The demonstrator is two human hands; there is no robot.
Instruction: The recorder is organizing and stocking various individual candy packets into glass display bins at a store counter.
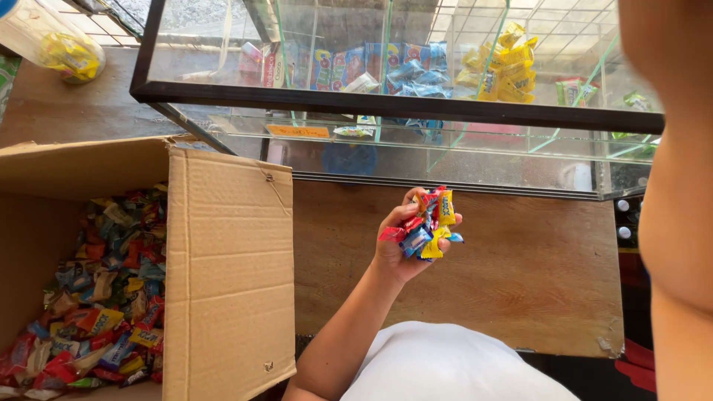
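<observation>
Right of the open brown cardboard box (223,260), over the bare brown wooden worktop (520,282), the person's left hand (397,249) is raised palm up and clenched around 1 handful of small wrapped candies in red, yellow and blue foil (431,223). The fingers curl over the bunch, and a few wrappers stick out past the fingertips and at the thumb side. The handful touches neither the worktop nor the box.

Inside the box, a deep loose heap of the same kind of mixed wrapped sweets (104,297) covers the floor from wall to wall. Its tall right flap stands upright between the heap and the hand.

Beyond the box, further from the person, a black-framed glass display case (401,104) stands across the back of the worktop. Its glass-walled compartments already hold goods: blue packets (420,74) near the middle and yellow packets (505,70) to their right.

Judging by how things lie, only this 1 handful is out of the box; by far the larger part of the sweets is inside it.

Far to the right of the box, a bare right arm (676,223) fills the frame edge, close and blurred; its hand is out of view, so I cannot tell how it is held.
</observation>
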